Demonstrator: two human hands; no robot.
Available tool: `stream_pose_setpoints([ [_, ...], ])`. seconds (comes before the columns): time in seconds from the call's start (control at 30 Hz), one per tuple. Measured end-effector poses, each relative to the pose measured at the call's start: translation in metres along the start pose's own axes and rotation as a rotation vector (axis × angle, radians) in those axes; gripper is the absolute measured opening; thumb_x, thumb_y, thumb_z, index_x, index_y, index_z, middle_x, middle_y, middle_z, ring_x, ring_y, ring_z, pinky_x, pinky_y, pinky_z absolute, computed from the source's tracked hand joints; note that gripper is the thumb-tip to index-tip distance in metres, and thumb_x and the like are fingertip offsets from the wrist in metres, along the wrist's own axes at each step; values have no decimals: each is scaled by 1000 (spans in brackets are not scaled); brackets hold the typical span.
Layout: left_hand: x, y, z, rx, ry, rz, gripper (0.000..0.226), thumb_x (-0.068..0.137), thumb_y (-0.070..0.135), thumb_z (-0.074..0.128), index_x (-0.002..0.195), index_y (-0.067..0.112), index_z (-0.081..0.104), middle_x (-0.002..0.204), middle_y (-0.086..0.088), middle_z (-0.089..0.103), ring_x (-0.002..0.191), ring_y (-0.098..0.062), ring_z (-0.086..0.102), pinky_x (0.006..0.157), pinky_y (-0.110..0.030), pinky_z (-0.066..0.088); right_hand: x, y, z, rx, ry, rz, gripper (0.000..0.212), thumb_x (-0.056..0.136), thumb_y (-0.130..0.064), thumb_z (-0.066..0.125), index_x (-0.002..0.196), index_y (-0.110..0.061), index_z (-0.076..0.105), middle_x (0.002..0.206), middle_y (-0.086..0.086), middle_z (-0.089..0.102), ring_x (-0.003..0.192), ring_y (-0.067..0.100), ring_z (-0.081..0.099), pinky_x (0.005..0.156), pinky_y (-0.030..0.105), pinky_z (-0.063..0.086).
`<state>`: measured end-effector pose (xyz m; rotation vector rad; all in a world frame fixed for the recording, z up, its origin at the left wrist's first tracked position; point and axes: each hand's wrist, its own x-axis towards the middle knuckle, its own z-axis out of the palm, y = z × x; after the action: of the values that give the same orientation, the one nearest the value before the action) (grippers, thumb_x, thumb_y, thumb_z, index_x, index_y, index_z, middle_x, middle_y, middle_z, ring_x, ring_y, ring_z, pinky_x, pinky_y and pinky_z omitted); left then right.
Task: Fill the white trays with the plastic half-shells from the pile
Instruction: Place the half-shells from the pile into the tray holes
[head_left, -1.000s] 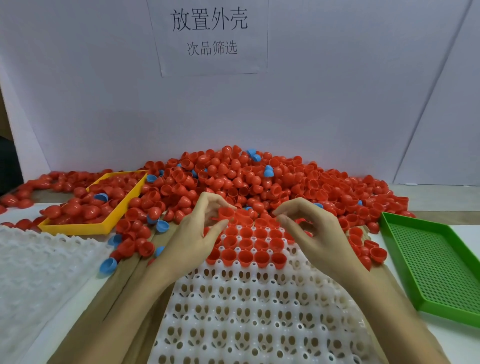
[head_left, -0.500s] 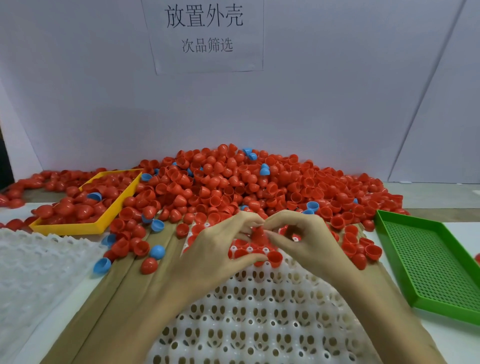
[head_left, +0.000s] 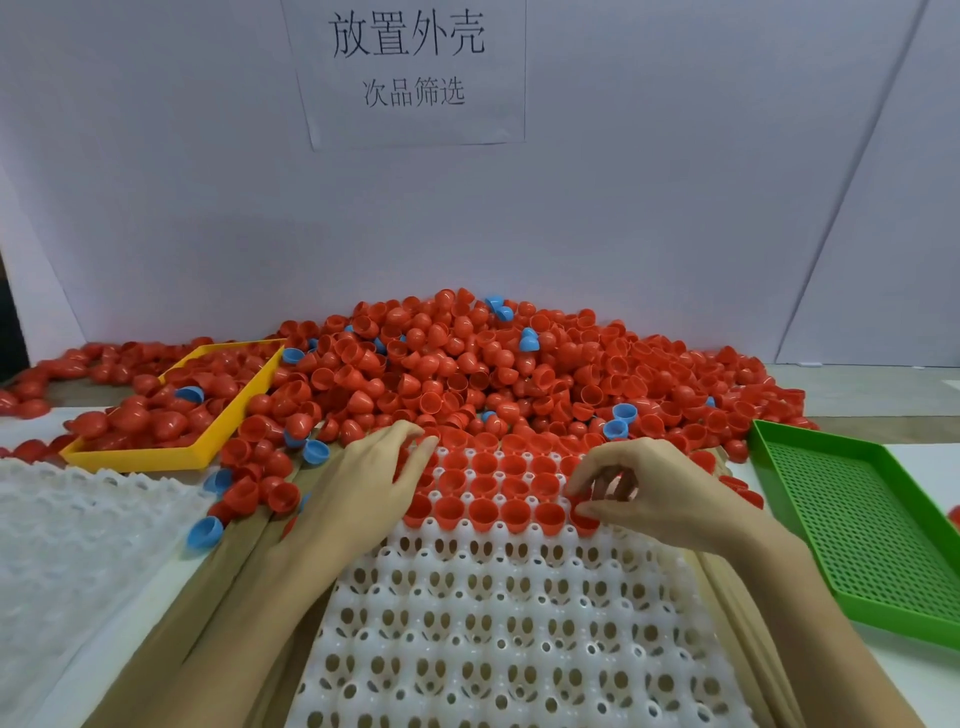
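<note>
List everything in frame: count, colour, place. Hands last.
pile of half-shells: too many to count, red, heaped against the back wall
blue half-shells: a scattering, blue, mixed into the pile and along its left edge
white tray: one, white, centre front; far rows hold red shells, near pockets bare
second white tray: one, white, front left
yellow tray: one, yellow, left, holding red shells and a blue one
green tray: one, green, perforated, right
paper sign: one, white with black text, on the wall
left hand: at the tray's far left corner; hold unclear
right hand: pinching a red shell at the filled rows' right end
</note>
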<state>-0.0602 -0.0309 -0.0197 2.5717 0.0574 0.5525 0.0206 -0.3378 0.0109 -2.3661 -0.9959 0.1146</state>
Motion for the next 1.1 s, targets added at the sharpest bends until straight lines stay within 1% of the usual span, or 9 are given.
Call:
stream_pose_setpoints([
  [0.27,1,-4,0,41,-29,5,37,104,55,38,120,31,62,115,16,65,103,-2,61,85,-27,56,6,4,11,48,40,26,21,89,-12,83,94,-32,79,94,-17,76,87,1,72,80,20,59],
  [0.43,1,-4,-3,89,-33,3,45,101,60,33,121,32,62,113,16,67,98,-6,65,81,-37,60,10,0,18,24,81,-23,23,89,-8,82,96,-30,78,95,-17,75,89,1,70,80,21,59],
  [0.53,1,-6,-5,58,-16,6,43,104,56,37,126,31,64,114,15,70,100,-4,66,83,-36,60,9,2,16,32,87,-33,23,89,-10,82,97,-31,80,96,-21,74,90,1,71,80,20,59],
  [0.63,3,-6,-6,-52,21,12,36,106,45,43,119,24,69,74,19,66,69,6,63,60,-15,50,7,5,9,85,88,-45,20,89,-15,82,99,-33,81,97,-24,75,91,4,72,80,20,59],
  [0.67,4,-6,-8,-89,38,12,33,107,41,45,114,22,71,63,17,62,61,3,61,55,-17,48,6,5,6,125,105,-48,18,90,-16,82,100,-32,82,97,-21,76,89,6,73,80,21,60],
  [0.8,7,-8,-11,-79,157,-53,25,108,32,46,107,19,67,82,10,65,76,-5,63,71,-29,53,5,10,-1,204,338,-18,13,96,-16,74,100,-27,81,91,-16,78,84,6,74,76,19,58],
  [0.9,7,-9,-11,-6,150,-177,29,108,34,44,110,13,63,90,-1,68,85,-20,65,76,-39,55,4,22,-3,86,497,104,14,102,-19,67,96,-24,79,79,-11,76,73,6,71,70,23,57],
  [1.0,7,-7,-14,-5,126,-236,31,108,36,44,113,11,62,84,-5,70,80,-24,67,78,-41,56,4,32,-1,-98,485,244,18,104,-21,65,89,-19,76,71,-6,71,64,14,65,66,38,57],
  [1.1,6,-5,-16,-7,122,-268,32,107,38,46,114,11,62,75,-3,68,75,-22,66,74,-38,54,6,32,2,-172,488,294,18,104,-22,65,92,-14,76,74,-6,70,68,13,65,70,39,57],
])
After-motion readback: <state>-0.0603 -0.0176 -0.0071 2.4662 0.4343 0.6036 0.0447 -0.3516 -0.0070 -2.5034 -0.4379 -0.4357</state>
